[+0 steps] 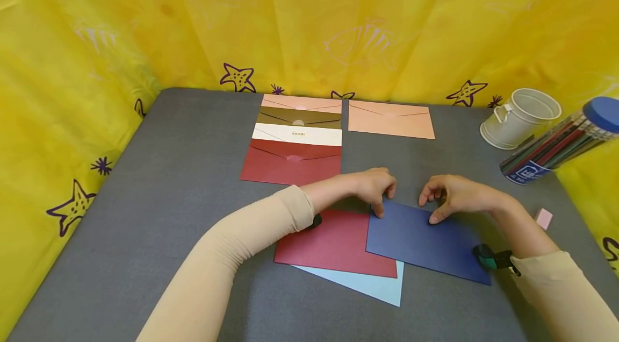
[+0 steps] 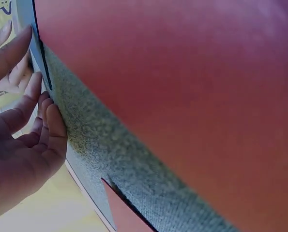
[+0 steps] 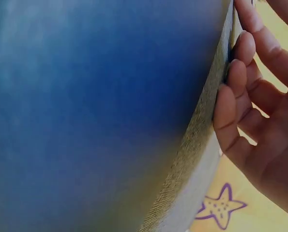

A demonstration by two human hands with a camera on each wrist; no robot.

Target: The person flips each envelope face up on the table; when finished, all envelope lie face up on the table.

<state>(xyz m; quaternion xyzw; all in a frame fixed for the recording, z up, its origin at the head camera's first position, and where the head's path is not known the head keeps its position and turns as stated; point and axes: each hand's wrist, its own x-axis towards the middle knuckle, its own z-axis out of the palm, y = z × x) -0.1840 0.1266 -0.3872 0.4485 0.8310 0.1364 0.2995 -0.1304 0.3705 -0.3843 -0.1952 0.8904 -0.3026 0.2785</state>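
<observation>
A dark blue envelope (image 1: pixel 420 240) lies on the grey table, its left part overlapping a red envelope (image 1: pixel 338 242). Under the red one a corner of light blue paper (image 1: pixel 372 283) sticks out. My left hand (image 1: pixel 374 189) is at the blue envelope's far left corner, thumb on the corner, fingers bent down toward the table. The right hand (image 1: pixel 454 194) is at the far edge, its thumb over the envelope and its loosely bent fingers beyond the edge. In the right wrist view the blue envelope (image 3: pixel 100 96) fills most of the picture, with no grip visible.
Behind the left arm several overlapping envelopes form a column, a red one (image 1: pixel 290 167) nearest. To their right lies a peach envelope (image 1: pixel 391 119). At right stand a white metal pot (image 1: pixel 503 129) and a tilted pencil tub (image 1: pixel 532 170); a pink eraser (image 1: pixel 544 219) lies near the right arm.
</observation>
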